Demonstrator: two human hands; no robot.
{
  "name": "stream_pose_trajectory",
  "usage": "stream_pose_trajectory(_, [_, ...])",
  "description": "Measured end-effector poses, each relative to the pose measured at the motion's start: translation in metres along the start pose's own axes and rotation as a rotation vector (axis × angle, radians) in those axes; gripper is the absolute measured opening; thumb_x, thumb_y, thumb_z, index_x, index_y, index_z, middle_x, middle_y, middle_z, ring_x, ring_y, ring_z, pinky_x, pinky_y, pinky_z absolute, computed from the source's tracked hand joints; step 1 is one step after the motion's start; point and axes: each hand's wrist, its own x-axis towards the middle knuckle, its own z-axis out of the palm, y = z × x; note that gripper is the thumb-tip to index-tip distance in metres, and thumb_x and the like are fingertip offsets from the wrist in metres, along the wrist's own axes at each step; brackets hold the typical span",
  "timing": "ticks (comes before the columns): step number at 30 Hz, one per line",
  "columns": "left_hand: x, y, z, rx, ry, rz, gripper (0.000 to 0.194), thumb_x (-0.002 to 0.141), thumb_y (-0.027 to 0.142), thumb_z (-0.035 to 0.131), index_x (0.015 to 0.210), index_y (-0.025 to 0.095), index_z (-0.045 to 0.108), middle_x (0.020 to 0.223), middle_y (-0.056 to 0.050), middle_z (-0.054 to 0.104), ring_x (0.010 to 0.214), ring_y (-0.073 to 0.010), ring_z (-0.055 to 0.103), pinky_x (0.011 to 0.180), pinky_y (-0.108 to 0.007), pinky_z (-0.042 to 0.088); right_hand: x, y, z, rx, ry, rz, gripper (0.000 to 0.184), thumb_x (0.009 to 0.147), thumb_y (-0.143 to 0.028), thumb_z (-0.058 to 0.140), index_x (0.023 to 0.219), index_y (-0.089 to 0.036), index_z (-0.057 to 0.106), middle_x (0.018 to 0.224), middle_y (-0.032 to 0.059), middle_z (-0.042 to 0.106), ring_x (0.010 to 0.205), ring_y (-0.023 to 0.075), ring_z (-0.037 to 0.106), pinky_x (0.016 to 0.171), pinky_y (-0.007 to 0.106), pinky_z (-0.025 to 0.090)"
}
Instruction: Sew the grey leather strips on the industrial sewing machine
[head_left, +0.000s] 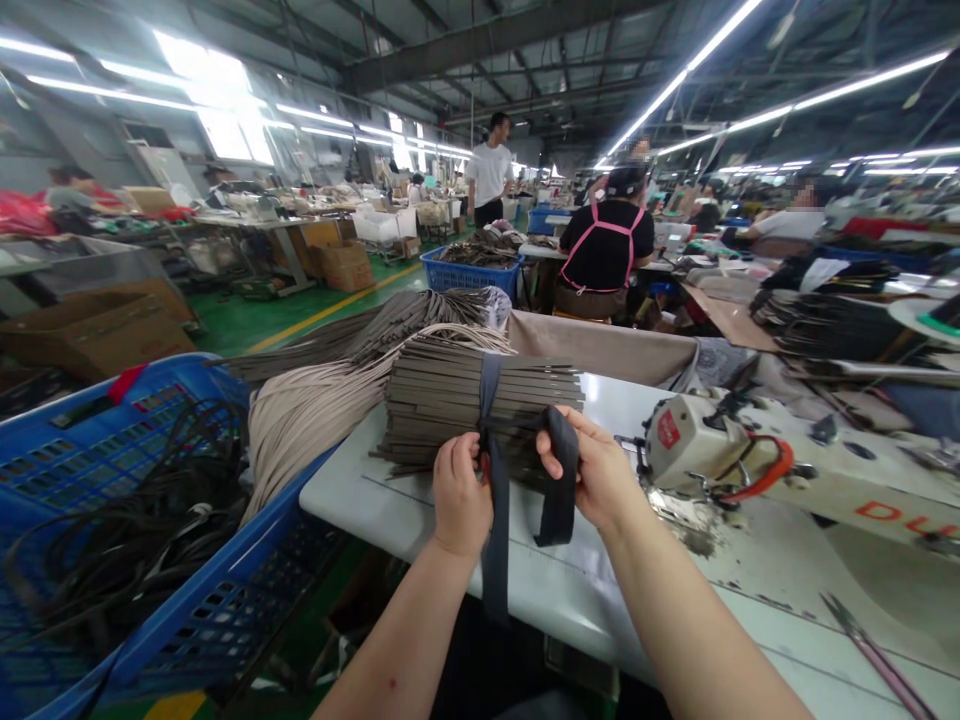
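A thick bundle of dark flat straps (450,400) lies on the white table (375,500), bound round its middle by a dark ribbon-like band (489,385). My left hand (459,495) is closed on the band at the bundle's near side, and one end of it hangs down past my wrist. My right hand (596,470) pinches a folded loop of the same band (561,470) just to the right.
A sewing machine (720,450) stands at the right of the table. A blue crate (97,520) with dark cords stands at the left, and pale beige straps (315,400) trail into it. Other workers sit and stand at benches behind. Scissors (870,640) lie near right.
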Motion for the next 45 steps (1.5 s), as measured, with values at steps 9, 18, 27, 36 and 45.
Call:
stream_pose_trajectory(9, [0.005,0.001,0.002,0.061,-0.038,0.011,0.033,0.089,0.002,0.051,0.120,0.013,0.054,0.104,-0.012,0.059,0.094,-0.0253,0.059,0.086,-0.041,0.055,0.003,-0.005,-0.007,0.107,0.046,-0.032,0.046,0.074,-0.048,0.083,0.106,-0.018,0.069,0.090,0.0054,0.074,0.067,0.0132,0.060,0.055,0.021,0.046])
stream_pose_trajectory(18, [0.007,0.004,0.005,0.121,-0.051,0.002,0.026,0.093,0.007,0.053,0.118,0.014,0.054,0.109,-0.014,0.053,0.103,-0.0285,0.057,0.091,-0.044,0.054,-0.015,-0.005,-0.003,-0.022,0.098,-0.126,0.042,0.075,-0.035,0.085,0.109,-0.020,0.064,0.083,0.0007,0.069,0.056,0.0074,0.045,0.053,0.021,0.032])
stream_pose_trajectory(27, [0.002,0.001,0.011,0.124,-0.039,-0.025,0.029,0.089,0.001,0.048,0.111,0.019,0.052,0.108,-0.009,0.049,0.103,-0.0259,0.057,0.091,-0.043,0.055,-0.053,0.015,0.010,-0.211,-0.176,-0.059,0.047,0.088,-0.046,0.076,0.124,-0.025,0.052,0.096,0.0014,0.069,0.051,0.0107,0.058,0.053,0.027,0.042])
stream_pose_trajectory(36, [0.002,0.003,0.009,0.142,-0.096,-0.018,0.030,0.088,0.001,0.047,0.114,0.014,0.055,0.111,-0.014,0.048,0.108,-0.0289,0.055,0.097,-0.045,0.051,-0.038,0.028,-0.011,0.085,0.053,0.184,0.043,0.069,-0.036,0.090,0.102,-0.016,0.071,0.077,-0.0007,0.062,0.053,0.0063,0.041,0.046,0.019,0.031])
stream_pose_trajectory(45, [0.004,0.003,0.005,0.117,-0.111,-0.019,0.023,0.088,0.006,0.046,0.107,0.014,0.056,0.108,-0.014,0.048,0.109,-0.0314,0.051,0.101,-0.049,0.046,-0.035,0.033,-0.029,0.111,0.047,0.307,0.040,0.067,-0.029,0.090,0.100,-0.014,0.072,0.078,0.0013,0.064,0.057,0.0071,0.048,0.049,0.016,0.043])
